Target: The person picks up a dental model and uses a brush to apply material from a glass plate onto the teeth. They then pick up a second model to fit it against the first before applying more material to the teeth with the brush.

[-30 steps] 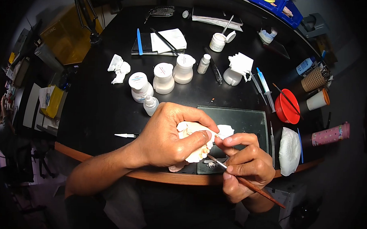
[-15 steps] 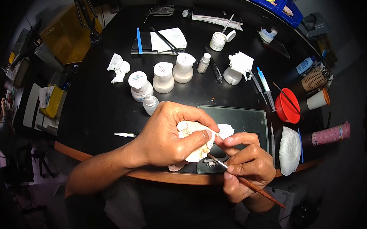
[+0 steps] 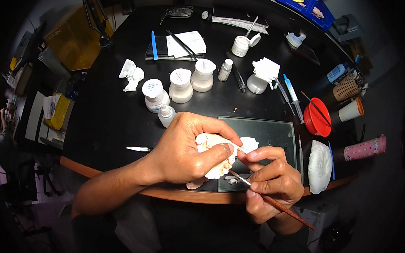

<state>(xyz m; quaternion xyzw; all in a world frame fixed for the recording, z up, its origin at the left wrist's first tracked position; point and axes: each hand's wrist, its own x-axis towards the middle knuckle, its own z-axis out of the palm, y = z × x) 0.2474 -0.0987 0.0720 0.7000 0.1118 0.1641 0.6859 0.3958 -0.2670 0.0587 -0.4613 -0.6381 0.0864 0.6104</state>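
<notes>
My left hand [image 3: 188,150] is wrapped around a cream plaster dental model [image 3: 215,165], held over the near edge of the black table. Between the fingers of my right hand [image 3: 269,182] is a thin brown-handled brush [image 3: 275,204]. Its metal tip touches the model's teeth at the lower right. Both hands hover over a glass mixing slab [image 3: 273,133] that carries a white lump [image 3: 248,143] just behind my right fingers.
Three white jars [image 3: 180,86] and small dropper bottles [image 3: 166,115] stand behind my hands. A red dish [image 3: 315,118] with a brush, cups [image 3: 350,110], syringes [image 3: 290,91] and a white pad [image 3: 319,166] lie to the right. Tissue [image 3: 132,75] and a small tool [image 3: 138,149] lie to the left.
</notes>
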